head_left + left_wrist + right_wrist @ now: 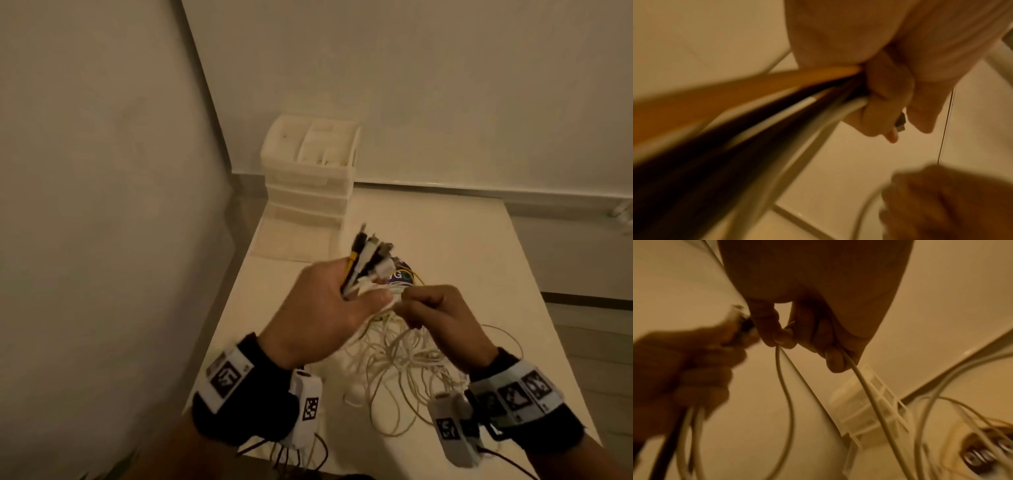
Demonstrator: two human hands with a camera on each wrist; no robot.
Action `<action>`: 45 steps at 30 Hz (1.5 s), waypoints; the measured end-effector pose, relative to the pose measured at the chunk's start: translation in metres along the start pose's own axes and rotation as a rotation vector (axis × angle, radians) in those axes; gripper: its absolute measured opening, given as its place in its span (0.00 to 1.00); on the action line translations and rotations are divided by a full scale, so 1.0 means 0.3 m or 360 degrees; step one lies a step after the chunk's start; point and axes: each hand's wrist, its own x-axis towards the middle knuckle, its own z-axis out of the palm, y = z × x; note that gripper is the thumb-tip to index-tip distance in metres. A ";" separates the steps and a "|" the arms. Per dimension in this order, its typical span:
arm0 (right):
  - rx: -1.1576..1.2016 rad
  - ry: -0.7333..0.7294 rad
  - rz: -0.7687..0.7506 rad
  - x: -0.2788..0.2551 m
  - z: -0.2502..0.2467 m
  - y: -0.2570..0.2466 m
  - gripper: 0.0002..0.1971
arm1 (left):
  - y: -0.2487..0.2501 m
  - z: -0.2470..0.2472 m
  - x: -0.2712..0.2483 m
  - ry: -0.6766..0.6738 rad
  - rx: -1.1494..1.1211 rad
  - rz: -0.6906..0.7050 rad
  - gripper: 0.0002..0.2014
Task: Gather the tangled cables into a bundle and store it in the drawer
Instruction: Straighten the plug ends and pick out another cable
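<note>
Pale table (pixel 445 240) in a wall corner, drawer unit (pixel 310 178) beyond the grip with its bottom drawer out; cables (pixel 404 356) trail below, left hand (pixel 322 308) clenching the plug ends, right hand (pixel 442 315) pinching strands beside it: gathering underway, loops need coiling next, round purple object behind.

Loose cable loops (pixel 404 363) are sprawling over the worktop (pixel 445 240) in front of the drawer unit (pixel 310 171); bare worktop is lying open right of the unit.
</note>
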 end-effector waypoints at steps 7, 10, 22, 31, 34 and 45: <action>0.0291 0.0103 -0.0067 0.009 -0.036 -0.141 0.19 | -0.015 0.100 0.035 0.0155 0.0049 0.0094 0.05; 0.0383 0.0132 -0.0045 -0.017 -0.011 -0.129 0.22 | 0.008 0.091 0.048 0.0229 0.0026 0.0176 0.11; 0.0175 0.0106 0.0079 -0.108 0.077 0.130 0.19 | 0.107 -0.095 0.049 0.0789 -0.0798 0.0264 0.07; 0.0038 0.0248 0.0166 -0.080 0.033 0.237 0.28 | 0.078 -0.208 0.002 0.1254 -0.0712 0.0195 0.05; 0.0101 0.0319 0.0196 -0.055 0.023 0.188 0.24 | 0.054 -0.198 -0.008 0.1400 -0.0533 0.0223 0.03; 0.0704 0.0016 0.0085 -0.143 0.002 -0.126 0.25 | 0.037 0.004 -0.028 0.0018 0.0046 0.0063 0.13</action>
